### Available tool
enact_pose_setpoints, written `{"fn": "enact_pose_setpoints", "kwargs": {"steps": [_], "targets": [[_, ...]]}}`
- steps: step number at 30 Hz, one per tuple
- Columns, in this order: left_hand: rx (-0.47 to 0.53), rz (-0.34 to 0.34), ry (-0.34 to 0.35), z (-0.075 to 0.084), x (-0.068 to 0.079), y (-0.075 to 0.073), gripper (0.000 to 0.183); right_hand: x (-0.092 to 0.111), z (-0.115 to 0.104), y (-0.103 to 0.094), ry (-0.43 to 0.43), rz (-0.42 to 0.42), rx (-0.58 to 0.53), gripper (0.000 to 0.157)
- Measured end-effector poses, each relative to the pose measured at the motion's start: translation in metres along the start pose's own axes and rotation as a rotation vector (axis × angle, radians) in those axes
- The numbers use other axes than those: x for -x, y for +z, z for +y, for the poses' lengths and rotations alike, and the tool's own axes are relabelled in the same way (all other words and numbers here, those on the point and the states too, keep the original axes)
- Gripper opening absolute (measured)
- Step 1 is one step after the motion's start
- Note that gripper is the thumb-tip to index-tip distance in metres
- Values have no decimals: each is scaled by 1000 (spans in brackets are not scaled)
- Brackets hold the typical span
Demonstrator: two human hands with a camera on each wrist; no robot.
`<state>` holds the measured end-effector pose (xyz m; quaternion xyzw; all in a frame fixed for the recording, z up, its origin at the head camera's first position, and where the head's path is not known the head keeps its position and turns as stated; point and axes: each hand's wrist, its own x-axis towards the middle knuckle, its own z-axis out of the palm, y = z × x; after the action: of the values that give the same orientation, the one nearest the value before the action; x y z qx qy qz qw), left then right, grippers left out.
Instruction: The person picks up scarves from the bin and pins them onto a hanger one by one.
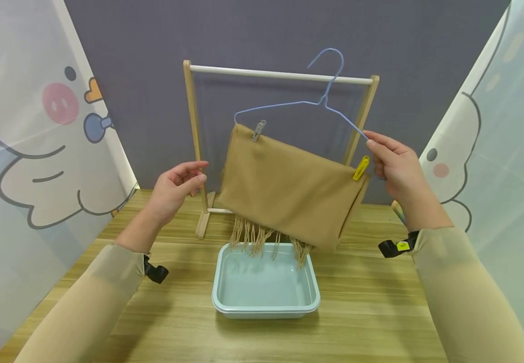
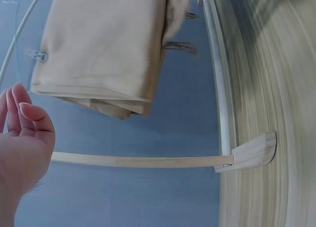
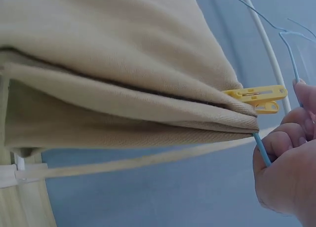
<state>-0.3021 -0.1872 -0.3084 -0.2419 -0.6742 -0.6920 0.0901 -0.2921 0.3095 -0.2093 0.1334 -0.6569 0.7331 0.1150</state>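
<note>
A blue wire hanger (image 1: 307,102) carries a folded tan fringed scarf (image 1: 289,186) and tilts down to the right. A grey clothespin (image 1: 258,130) clips the scarf's upper left; a yellow clothespin (image 1: 361,168) clips its right end. My right hand (image 1: 395,164) grips the hanger's right side, and in the right wrist view its fingers (image 3: 286,138) curl round the wire beside the yellow clothespin. Left of the scarf, my left hand (image 1: 177,187) stands apart from it, holding nothing, with its fingers loosely bent, as the left wrist view also shows.
Behind the scarf stands a wooden rack with a white top bar (image 1: 262,73). A pale blue basin (image 1: 266,307) sits on the wooden table (image 1: 361,312) under the fringe. Grey cloth hangs at the back, and printed curtains (image 1: 25,151) flank both sides.
</note>
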Motion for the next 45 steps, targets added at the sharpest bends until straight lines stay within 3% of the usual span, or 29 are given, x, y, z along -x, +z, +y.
{"fn": "enact_pose_setpoints", "kwargs": {"steps": [5,11,18,26,30,37,45], "targets": [[-1,-26,-28,0,2,4,34,-7,2,-8,23,55,6,20],[-15,-37,-48,-1,4,10,32,-16,6,-17,43,69,-94,19],[-12,-48,-64,-1,6,15,31,-21,12,-28,58,124,-71,19],[-3,-60,-74,0,8,20,30,-18,17,-46,104,98,-71,19],[-4,-65,-79,-1,8,21,29,-13,20,-54,138,100,15,19],[-58,-78,-108,-2,9,23,30,-9,22,-63,144,62,60,21],[-93,-97,-98,-3,11,25,31,-2,16,-75,114,143,376,19]]}}
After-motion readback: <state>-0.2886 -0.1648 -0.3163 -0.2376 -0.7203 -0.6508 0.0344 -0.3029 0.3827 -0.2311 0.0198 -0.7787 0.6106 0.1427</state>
